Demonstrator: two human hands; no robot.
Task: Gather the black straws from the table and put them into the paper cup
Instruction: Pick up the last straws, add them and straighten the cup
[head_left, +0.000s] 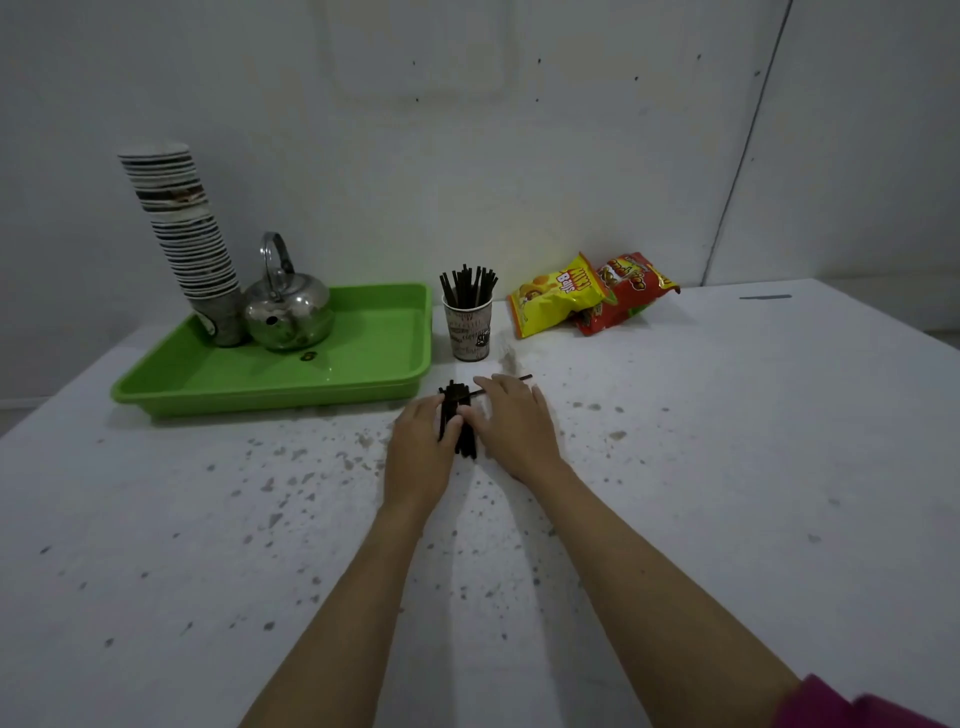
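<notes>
A bundle of black straws (460, 418) lies on the white table between my two hands. My left hand (421, 441) presses against the bundle's left side, thumb over the straws. My right hand (511, 423) lies flat against its right side, fingers straight. One loose black straw (522, 378) pokes out beyond my right fingertips. Just behind stands the paper cup (467, 327), upright, with several black straws (467, 286) standing in it.
A green tray (374, 364) at the left holds a tall stack of paper cups (182, 234) and a metal kettle (288, 306). Two snack bags (587, 296) lie behind the cup on the right, near the wall. The table (727, 441) is speckled.
</notes>
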